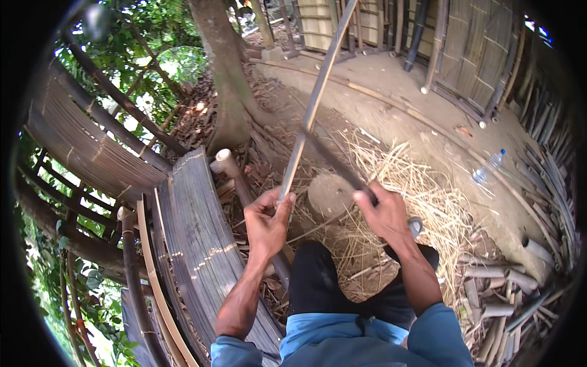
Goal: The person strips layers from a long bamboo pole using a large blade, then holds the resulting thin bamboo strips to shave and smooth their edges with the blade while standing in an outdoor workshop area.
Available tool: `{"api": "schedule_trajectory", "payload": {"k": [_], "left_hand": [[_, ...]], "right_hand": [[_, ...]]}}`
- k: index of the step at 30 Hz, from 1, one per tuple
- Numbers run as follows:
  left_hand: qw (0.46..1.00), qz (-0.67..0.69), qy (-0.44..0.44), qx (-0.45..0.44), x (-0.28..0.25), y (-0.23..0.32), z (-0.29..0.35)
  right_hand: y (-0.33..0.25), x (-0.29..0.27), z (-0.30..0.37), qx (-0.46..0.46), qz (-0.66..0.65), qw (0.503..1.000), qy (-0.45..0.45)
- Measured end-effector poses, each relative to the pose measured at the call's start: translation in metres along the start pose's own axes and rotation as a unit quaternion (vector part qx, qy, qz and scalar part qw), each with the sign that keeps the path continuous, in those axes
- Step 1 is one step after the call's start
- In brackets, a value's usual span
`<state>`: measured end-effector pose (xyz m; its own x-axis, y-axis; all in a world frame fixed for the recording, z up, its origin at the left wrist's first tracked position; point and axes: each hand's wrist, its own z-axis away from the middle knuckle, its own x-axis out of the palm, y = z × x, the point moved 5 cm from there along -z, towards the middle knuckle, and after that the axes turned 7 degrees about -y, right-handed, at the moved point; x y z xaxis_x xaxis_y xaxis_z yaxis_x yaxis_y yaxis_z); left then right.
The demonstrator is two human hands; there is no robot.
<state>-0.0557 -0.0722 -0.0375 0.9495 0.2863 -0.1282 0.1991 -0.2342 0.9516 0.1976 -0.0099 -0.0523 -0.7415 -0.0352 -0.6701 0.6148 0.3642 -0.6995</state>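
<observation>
A long bamboo strip (315, 101) slants up and away from my left hand (267, 223), whose fingers are closed around its near end. My right hand (385, 211) grips the handle of a long dark knife (336, 160). The knife's blade, a little blurred, points up and to the left. Its tip end crosses the strip well above my left hand; I cannot tell how firmly they touch. Below the knife stands a round, flat-topped stump (328, 194), in front of my knees.
Pale bamboo shavings (403, 177) cover the ground around the stump. On my left is a dark slatted bamboo bench (199, 226). A tree trunk (229, 73) rises beyond it. To the right lie a plastic bottle (489, 166) and cut bamboo pieces (498, 310).
</observation>
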Motion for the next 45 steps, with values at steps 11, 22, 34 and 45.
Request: {"api": "schedule_trajectory", "payload": {"k": [11, 22, 34, 45], "left_hand": [[0.988, -0.054, -0.096, -0.105, 0.039, -0.024, 0.067], [0.981, -0.097, -0.082, -0.148, -0.005, -0.056, 0.137], [0.932, 0.038, -0.145, -0.330, -0.035, -0.052, 0.187], [0.964, -0.002, -0.162, -0.211, 0.005, -0.044, 0.143]], "right_hand": [[0.004, -0.003, 0.018, -0.010, 0.094, 0.995, 0.015], [0.008, 0.000, 0.012, -0.120, 0.247, 0.956, -0.100], [0.089, -0.058, -0.040, 0.066, 0.151, 0.986, -0.004], [0.016, 0.051, 0.063, -0.106, 0.138, 0.976, -0.128]]}}
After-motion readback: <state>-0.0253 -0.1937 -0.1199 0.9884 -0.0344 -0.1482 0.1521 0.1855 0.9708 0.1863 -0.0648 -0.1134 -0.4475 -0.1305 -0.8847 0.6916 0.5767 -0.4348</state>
